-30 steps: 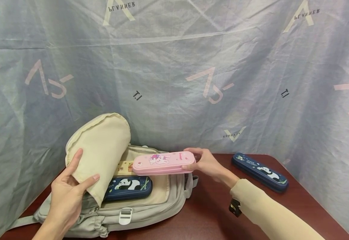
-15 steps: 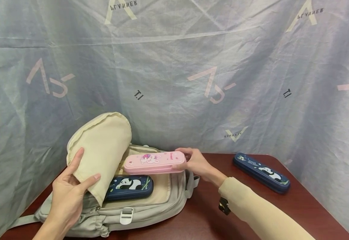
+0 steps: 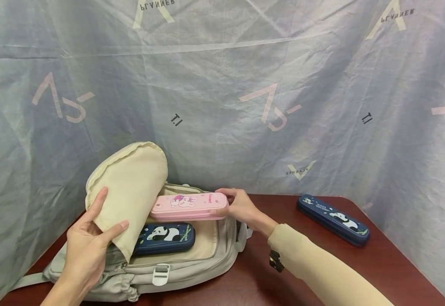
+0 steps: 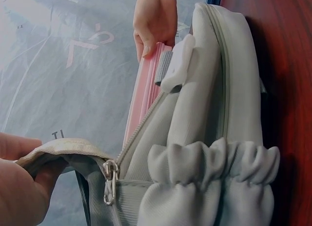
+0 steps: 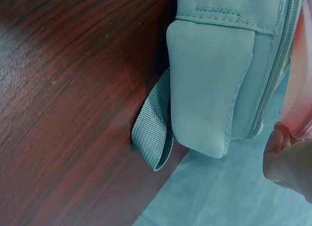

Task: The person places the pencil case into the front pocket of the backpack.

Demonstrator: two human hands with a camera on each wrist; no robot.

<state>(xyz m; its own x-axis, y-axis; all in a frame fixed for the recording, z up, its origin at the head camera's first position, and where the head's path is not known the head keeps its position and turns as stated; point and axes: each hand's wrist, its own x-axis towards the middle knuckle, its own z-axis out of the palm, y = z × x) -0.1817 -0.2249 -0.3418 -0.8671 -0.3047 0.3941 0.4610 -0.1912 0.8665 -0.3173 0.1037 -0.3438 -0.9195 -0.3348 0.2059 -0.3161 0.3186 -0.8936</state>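
Observation:
A grey-green backpack (image 3: 191, 272) lies on the table with its cream-lined front flap (image 3: 130, 182) folded up. My left hand (image 3: 88, 242) pinches the flap's edge between thumb and fingers. By its right end, my right hand (image 3: 241, 206) grips a pink pencil case (image 3: 189, 207) with a rabbit print, held above the backpack's opening. The pink case's left end is partly behind the flap. A dark blue panda pencil case (image 3: 166, 238) lies in the opening, its left end hidden by the flap. In the left wrist view the pink pencil case (image 4: 141, 94) shows past the backpack's zipped edge.
A second dark blue panda pencil case (image 3: 333, 219) lies on the red-brown table (image 3: 283, 263) at the right. Grey printed cloth (image 3: 222, 106) hangs round the back and sides. A webbing loop (image 5: 153, 128) sticks out from the backpack's end.
My right hand has carried the pink pencil case left over the opening, its left end now behind the flap. A yellow case seen beneath it earlier is now hidden. My left hand stays put.

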